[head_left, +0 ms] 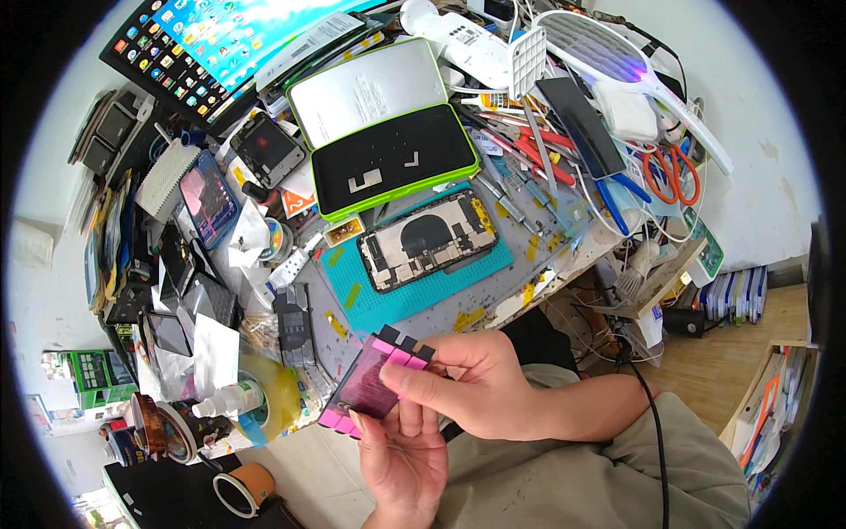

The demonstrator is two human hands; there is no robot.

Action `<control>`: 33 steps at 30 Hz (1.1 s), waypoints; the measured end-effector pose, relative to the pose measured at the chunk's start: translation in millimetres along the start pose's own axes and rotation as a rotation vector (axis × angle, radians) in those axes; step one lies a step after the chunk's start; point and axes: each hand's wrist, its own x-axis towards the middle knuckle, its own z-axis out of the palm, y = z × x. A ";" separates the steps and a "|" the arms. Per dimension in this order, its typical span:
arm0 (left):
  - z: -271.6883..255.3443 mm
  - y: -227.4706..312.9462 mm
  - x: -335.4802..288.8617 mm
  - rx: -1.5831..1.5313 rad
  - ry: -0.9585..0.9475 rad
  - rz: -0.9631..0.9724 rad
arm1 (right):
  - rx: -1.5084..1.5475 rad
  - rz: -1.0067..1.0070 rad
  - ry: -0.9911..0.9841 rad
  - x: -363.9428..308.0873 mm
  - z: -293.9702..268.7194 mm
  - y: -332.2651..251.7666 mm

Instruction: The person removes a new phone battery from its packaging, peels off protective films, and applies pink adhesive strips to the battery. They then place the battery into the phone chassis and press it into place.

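Between my two hands, above the near edge of the desk, is a flat dark phone battery point(374, 388) with bright pink adhesive strips and black tabs along its ends. My left hand point(403, 465) supports it from below, thumb against the lower pink edge. My right hand point(471, 379) grips the upper end, its thumb lying on the face and fingers behind. Just beyond, an opened phone body point(432, 240) with bare inner parts rests on a teal mat point(388, 304). Another black battery point(295, 324) lies left of that mat.
Behind the mat stands an open green-rimmed case point(397, 163) holding small metal plates. Red-handled pliers point(542, 150), orange scissors point(674, 176) and screwdrivers crowd the right. At left are phones point(210, 198) and a white-capped bottle point(231, 399). A monitor point(211, 53) is at the back.
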 end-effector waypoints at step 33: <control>5.2 9.1 -5.7 0.035 0.040 0.004 | -0.018 -0.067 -0.043 -5.3 -2.8 11.5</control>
